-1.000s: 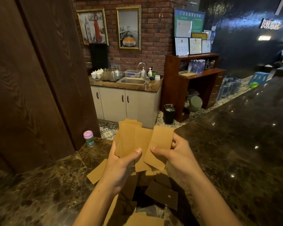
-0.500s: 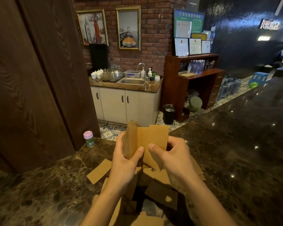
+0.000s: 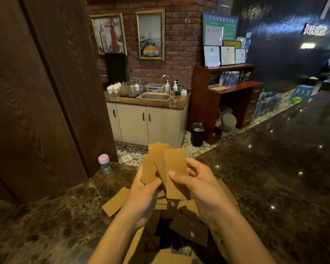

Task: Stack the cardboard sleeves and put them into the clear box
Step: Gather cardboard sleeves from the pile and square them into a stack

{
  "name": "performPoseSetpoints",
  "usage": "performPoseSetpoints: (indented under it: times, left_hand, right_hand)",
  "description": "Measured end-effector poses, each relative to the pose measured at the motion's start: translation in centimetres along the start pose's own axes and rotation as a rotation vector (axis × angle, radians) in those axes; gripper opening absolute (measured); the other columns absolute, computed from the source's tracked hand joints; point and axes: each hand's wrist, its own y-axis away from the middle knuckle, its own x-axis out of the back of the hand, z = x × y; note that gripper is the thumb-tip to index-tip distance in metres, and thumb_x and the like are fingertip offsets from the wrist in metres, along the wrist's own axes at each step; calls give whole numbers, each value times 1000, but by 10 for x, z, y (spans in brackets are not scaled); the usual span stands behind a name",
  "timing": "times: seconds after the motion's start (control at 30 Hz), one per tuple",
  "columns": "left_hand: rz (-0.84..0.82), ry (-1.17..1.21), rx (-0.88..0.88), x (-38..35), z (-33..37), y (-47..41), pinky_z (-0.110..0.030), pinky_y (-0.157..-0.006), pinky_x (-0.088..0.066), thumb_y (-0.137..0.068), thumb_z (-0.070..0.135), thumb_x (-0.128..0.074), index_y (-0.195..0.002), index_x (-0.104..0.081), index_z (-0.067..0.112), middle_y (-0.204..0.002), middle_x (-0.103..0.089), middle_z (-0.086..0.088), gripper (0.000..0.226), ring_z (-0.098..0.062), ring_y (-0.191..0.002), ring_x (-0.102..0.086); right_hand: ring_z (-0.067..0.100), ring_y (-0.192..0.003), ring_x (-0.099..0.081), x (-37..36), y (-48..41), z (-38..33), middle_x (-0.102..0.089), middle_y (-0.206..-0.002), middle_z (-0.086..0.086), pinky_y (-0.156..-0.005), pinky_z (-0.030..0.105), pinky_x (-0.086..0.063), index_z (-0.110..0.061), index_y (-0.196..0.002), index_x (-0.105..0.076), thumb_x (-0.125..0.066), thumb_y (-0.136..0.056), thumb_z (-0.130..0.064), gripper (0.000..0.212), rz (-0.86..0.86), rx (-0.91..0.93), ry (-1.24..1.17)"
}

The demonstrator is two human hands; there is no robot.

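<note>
- Hands: two, the left hand (image 3: 145, 193) and the right hand (image 3: 200, 183).
- Held sleeves (image 3: 174, 162): at least four, fanned between both hands; they overlap, so the exact count cannot be told.
- Loose sleeves (image 3: 116, 201) on the surface (image 3: 274, 168): at least six, piled over one another.
- Pink-lidded jar (image 3: 103, 163): one.
- Gold-framed pictures (image 3: 150, 34): two on the brick wall.
- Framed certificates (image 3: 227, 55): three in a row on the wooden shelf (image 3: 227, 66).
- Sink (image 3: 154, 96): one, with one tap (image 3: 166, 78).
- Pump bottles (image 3: 175, 86): two beside the tap.
- Cabinet handles (image 3: 114, 113): three.
- Black bin (image 3: 197, 134): one.
</note>
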Motion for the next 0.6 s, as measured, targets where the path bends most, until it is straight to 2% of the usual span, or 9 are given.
performPoseSetpoints:
  times: [0.07,0.13,0.23,0.3,0.37,0.47,0.53,0.6]
  left_hand:
    - [9,7,5,2,0,0,-51,-93,-61,-78,22,-80,-133,-59,39,-121,-77,-13,62,-33,-112,-73]
    - [21,45,21,3,0,0,-54,-91,-60,-77,20,-80,-131,-62,37,-120,-77,-16,59,-36,-111,-73]
    - [29,166,67,3,0,-1,-51,-82,-63,-81,23,-77,-130,-69,34,-122,-76,-17,50,-36,-110,-74]
    - [12,237,96,4,0,-1,-48,-76,-64,-82,27,-75,-125,-73,34,-123,-76,-19,43,-35,-104,-76]
    - [11,257,111,5,1,-1,-48,-74,-64,-81,31,-77,-129,-70,34,-124,-75,-21,49,-35,-100,-77]
    - [7,293,136,5,2,-3,-48,-74,-63,-84,39,-75,-133,-68,32,-125,-74,-21,50,-36,-102,-77]
    - [-4,352,193,6,3,-4,-48,-76,-63,-91,51,-67,-134,-69,29,-128,-73,-21,48,-37,-106,-76]
    - [-30,404,227,7,3,-4,-48,-79,-63,-93,63,-56,-130,-73,24,-132,-72,-20,56,-36,-114,-73]
  right_hand:
    - [19,-106,-79,2,-1,3,-83,-111,-2,-97,50,-62,-25,-124,-76,-88,-87,-20,39,1,-10,40]
    - [17,-105,-79,3,-2,6,-83,-110,-5,-96,47,-62,-28,-120,-77,-91,-84,-24,39,-7,-27,56]
    - [18,-105,-79,5,-3,7,-83,-111,-4,-91,46,-63,-27,-121,-76,-90,-84,-24,40,-4,-41,4]
    - [24,-108,-79,6,-5,8,-83,-113,1,-93,53,-63,-24,-124,-73,-88,-86,-19,41,40,-57,-74]
    - [27,-107,-79,7,-6,8,-83,-114,3,-94,57,-63,-22,-125,-72,-87,-88,-16,41,57,-62,-101]
    - [25,-108,-79,7,-5,8,-83,-113,2,-93,53,-64,-23,-125,-73,-86,-89,-16,39,42,-54,-83]
    - [24,-107,-80,8,-5,8,-83,-112,2,-93,51,-64,-22,-124,-74,-85,-89,-13,38,64,-41,-96]
    - [24,-107,-79,9,-5,7,-83,-112,2,-93,51,-64,-21,-125,-74,-85,-88,-10,40,108,-32,-107]
